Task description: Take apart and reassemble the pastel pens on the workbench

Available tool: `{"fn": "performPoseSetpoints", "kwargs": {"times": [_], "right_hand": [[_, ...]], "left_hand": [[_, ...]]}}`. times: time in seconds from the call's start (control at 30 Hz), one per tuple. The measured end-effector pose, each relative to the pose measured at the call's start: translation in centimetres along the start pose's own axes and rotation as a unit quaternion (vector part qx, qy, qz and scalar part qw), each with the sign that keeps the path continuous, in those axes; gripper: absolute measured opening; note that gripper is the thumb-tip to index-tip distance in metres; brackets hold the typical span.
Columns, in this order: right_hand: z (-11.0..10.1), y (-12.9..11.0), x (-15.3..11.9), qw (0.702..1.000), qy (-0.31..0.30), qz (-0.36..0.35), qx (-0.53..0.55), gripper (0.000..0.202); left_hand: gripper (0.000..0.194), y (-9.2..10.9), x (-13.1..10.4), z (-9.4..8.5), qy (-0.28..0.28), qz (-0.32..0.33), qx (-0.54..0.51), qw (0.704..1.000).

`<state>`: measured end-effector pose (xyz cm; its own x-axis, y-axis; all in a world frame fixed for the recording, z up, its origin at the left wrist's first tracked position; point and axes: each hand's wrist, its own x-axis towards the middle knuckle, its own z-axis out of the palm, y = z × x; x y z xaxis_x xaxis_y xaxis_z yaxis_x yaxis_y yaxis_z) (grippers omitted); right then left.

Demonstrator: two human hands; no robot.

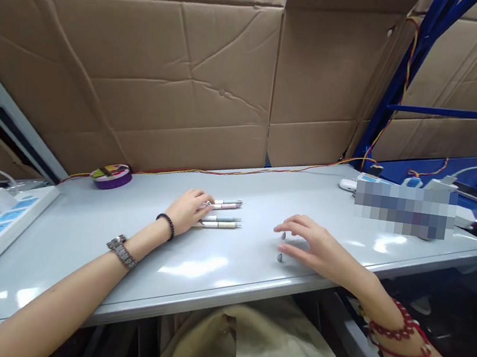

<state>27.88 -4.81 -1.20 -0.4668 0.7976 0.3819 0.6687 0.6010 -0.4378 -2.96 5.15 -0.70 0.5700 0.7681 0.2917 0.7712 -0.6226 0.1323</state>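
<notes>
Several click pens lie side by side on the grey table, pointing right. My left hand point(187, 213) rests over their left ends with bent fingers closed on the pink pen point(228, 206); part of its grip is hidden. Closer to me than the pink pen are a grey-green pen point(222, 219) and a cream pen point(223, 224). My right hand point(311, 244) hovers to the right, thumb and fingers apart, holding nothing. Below its fingers stands a small grey cone-like piece point(283, 236). A second grey piece point(279, 258) sits just under the thumb.
A purple roll of tape point(111, 177) lies at the back left. A white power strip point(7, 230) with a plugged-in charger runs along the left side. Cardboard point(147, 73) walls the back, with a thin red-yellow wire point(221, 173) along its foot. A blurred-out object point(405, 209) lies at right.
</notes>
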Motion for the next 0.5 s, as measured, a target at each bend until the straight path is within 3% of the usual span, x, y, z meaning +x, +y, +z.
{"fn": "performPoseSetpoints", "kwargs": {"times": [0.17,0.5], "right_hand": [[0.2,-0.7,0.0,0.997,-0.054,-0.055,-0.01,0.012],[2.3,1.0,0.9,0.989,0.061,-0.049,-0.129,0.016]], "left_hand": [[0.029,-1.4,0.1,0.2,-0.008,-0.023,-0.007,1.0],[0.023,-1.6,-0.1,0.9,0.013,-0.073,-0.011,0.997]]}}
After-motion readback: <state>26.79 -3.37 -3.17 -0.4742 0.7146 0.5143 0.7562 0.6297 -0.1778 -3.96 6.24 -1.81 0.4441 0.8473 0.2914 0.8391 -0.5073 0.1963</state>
